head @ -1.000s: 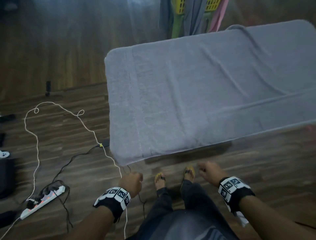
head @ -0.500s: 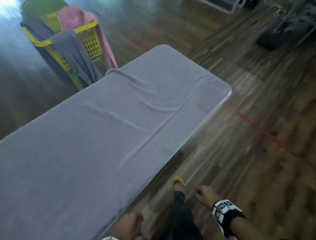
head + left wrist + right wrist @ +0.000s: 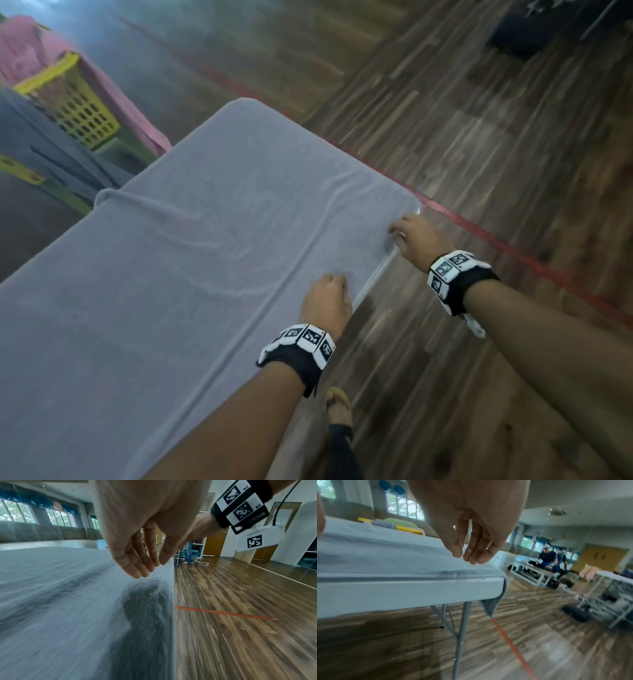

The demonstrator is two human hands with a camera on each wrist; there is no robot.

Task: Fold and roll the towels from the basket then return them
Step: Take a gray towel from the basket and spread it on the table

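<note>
A large grey towel [image 3: 205, 240] lies spread flat over a long folding table [image 3: 402, 592], with a few creases; one corner hangs off the table's end. My left hand [image 3: 325, 301] hovers over the towel near the front edge, with its fingers [image 3: 137, 566] straight and relaxed just above the cloth [image 3: 68, 601]. At the towel's near right corner my right hand [image 3: 411, 236] has loose fingers [image 3: 471, 555] just over the hem [image 3: 385, 555]. Neither hand holds anything. The yellow basket [image 3: 78, 109] stands behind the table, with pink and grey towels draped over it.
Wooden floor surrounds the table, crossed by a red tape line [image 3: 513, 253] past its right end. My sandalled foot [image 3: 337, 407] is by the front edge. A seated person [image 3: 546, 559] and other tables [image 3: 616, 577] are farther off. A dark object [image 3: 534, 31] lies on the floor.
The head view swung from the table's left end to its right end. Both hands rose from down near my legs to just over the towel's right end.
</note>
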